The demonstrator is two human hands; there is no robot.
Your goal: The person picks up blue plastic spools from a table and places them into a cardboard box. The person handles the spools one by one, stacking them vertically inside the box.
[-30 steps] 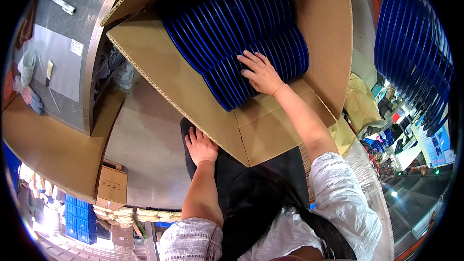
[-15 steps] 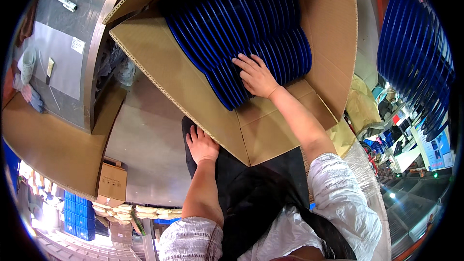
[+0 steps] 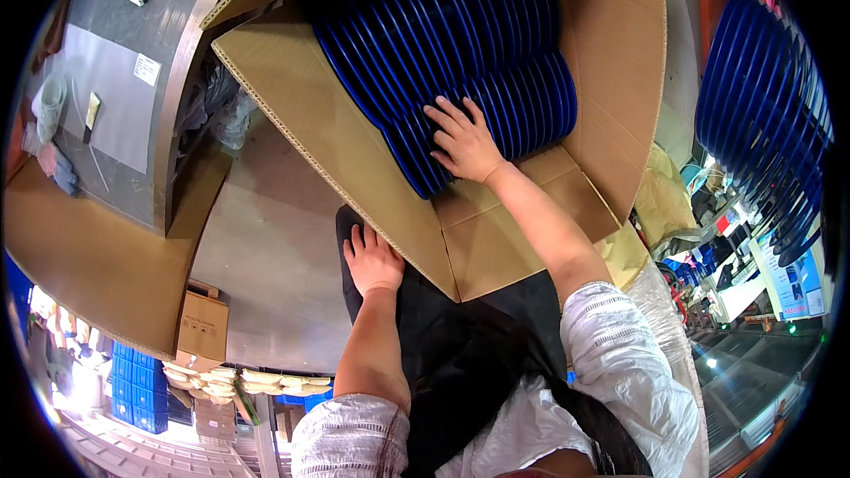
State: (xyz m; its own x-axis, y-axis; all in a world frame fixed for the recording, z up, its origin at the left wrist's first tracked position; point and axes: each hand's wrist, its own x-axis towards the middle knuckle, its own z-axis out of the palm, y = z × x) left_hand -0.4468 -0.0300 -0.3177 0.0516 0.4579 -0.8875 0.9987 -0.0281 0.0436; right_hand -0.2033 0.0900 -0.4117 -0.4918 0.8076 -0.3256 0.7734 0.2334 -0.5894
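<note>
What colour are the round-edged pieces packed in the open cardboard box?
Deep blue round-edged pieces; best in the head view.

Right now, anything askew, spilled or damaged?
No spill or damage stands out. The thin, round-edged blue pieces in the open brown cardboard box look evenly lined up under the right hand. The similar blue stack at far right fans out, perhaps just fisheye bending.

The upper edge crops the carton (image 3: 618,93). Shadow obscures the upper-left end of the blue plastic row (image 3: 452,57); the right hand (image 3: 469,143) covers part of its front. Markings on the small cardboard box (image 3: 202,329) and white label (image 3: 147,69) are too small to read.
</note>
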